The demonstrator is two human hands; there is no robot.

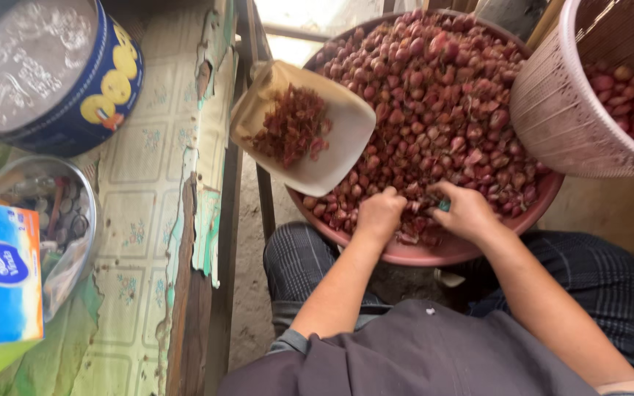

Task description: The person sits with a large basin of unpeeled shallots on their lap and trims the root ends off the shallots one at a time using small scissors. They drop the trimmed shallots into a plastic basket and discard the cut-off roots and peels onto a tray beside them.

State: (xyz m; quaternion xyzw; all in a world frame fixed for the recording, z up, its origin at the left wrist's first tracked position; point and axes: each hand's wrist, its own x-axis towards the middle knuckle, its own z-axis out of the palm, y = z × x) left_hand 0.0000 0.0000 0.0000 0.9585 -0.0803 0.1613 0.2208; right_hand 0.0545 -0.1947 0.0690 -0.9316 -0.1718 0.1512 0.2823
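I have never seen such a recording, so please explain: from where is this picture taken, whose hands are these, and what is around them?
The camera sits on a person's head and looks down at their lap. The left hand and right hand work together in a big pink basin full of small red shallots; what they grip is hidden. A beige scoop holding peelings lies on the heap. A pink basket stands right, a blue tin and tissue box left.

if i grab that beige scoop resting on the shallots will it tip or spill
Probably tippy: the beige scoop rests tilted on a rounded heap of shallots, not a flat base. Its load of peels looks light and loose, so it may scatter if jolted.
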